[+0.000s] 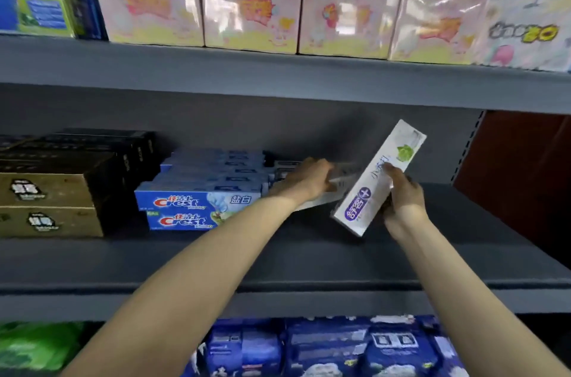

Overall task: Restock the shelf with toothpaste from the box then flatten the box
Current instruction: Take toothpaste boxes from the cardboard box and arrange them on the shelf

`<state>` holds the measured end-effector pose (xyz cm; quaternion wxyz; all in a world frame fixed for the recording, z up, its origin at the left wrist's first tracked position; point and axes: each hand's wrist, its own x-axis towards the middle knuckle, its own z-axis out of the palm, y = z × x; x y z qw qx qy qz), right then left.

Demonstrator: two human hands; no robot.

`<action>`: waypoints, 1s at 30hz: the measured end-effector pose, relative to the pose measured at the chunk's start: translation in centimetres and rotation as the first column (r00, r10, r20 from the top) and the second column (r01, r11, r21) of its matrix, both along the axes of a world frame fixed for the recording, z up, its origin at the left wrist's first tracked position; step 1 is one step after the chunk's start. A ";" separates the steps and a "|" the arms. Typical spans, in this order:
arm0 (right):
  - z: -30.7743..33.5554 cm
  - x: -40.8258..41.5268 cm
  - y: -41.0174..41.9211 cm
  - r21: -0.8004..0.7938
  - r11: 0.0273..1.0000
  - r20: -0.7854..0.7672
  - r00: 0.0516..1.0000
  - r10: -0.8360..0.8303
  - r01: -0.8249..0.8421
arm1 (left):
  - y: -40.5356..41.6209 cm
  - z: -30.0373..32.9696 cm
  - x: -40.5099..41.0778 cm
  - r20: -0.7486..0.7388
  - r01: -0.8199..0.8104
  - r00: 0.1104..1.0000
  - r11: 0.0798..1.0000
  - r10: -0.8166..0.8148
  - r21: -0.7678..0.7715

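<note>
My right hand grips a white and purple toothpaste carton, tilted with its far end up, above the grey middle shelf. My left hand grips another white toothpaste carton lying flat on the shelf, right beside the stack of blue Crest cartons. The lying carton is partly hidden by my hand and by the tilted carton. The supply box is out of view.
Black and gold boxes fill the shelf's left end. To the right of my hands the shelf surface runs bare to a red-brown side panel. Pink packs line the shelf above; blue packs sit below.
</note>
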<state>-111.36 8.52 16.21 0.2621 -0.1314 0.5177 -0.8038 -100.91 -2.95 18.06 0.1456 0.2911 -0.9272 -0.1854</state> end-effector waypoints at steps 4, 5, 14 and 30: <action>-0.2 -3.1 -0.5 0.113 0.991 -0.169 0.981 0.094 -0.076 | -1.1 -1.3 -2.4 0.084 -0.084 0.992 0.993 0.090 -0.077; -0.4 -3.6 -0.6 0.128 0.986 -0.186 0.974 0.127 -0.104 | -1.1 -1.5 -2.9 0.096 -0.085 0.991 0.993 0.093 -0.086; -0.7 -6.3 -0.9 0.147 0.962 -0.109 0.963 0.246 -0.230 | -1.6 -3.2 -3.5 0.070 -0.119 0.989 0.979 0.132 -0.165; -0.8 -6.7 -2.0 0.029 0.941 -0.220 0.916 0.334 -0.336 | -1.3 -0.2 -0.5 -0.134 -0.026 0.990 0.998 0.034 0.065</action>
